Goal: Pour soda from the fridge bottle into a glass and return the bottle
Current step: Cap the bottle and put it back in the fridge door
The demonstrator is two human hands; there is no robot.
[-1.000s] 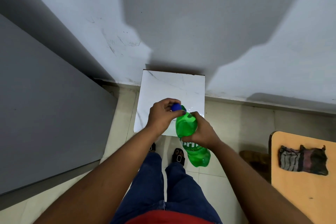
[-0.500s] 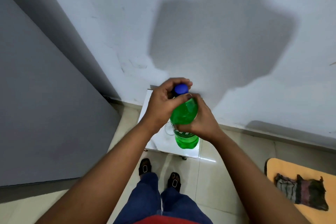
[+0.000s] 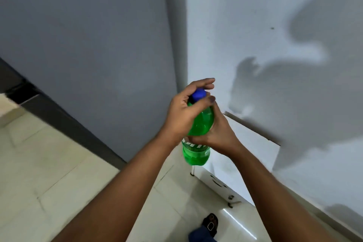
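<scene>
We hold bottle [image 3: 198, 133] upright in mid-air before us. Right hand [image 3: 218, 133] wrapped tight round its green plastic belly. Left hand [image 3: 183, 112] above it, fingers curled over blue cap [image 3: 198, 94]. Step, we judge: twisting cap; whether on or off we cannot tell. No glass in view. Next needs firm twist, steady bottle. Plastic smooth, glossy; base lobed; white table [image 3: 253, 143] beyond right hand.

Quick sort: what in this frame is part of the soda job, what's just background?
Job:
green plastic soda bottle
blue screw cap, on the bottle
left hand around the cap
right hand gripping the bottle

Background:
small white marble-top table
black sandal
grey fridge side
</scene>
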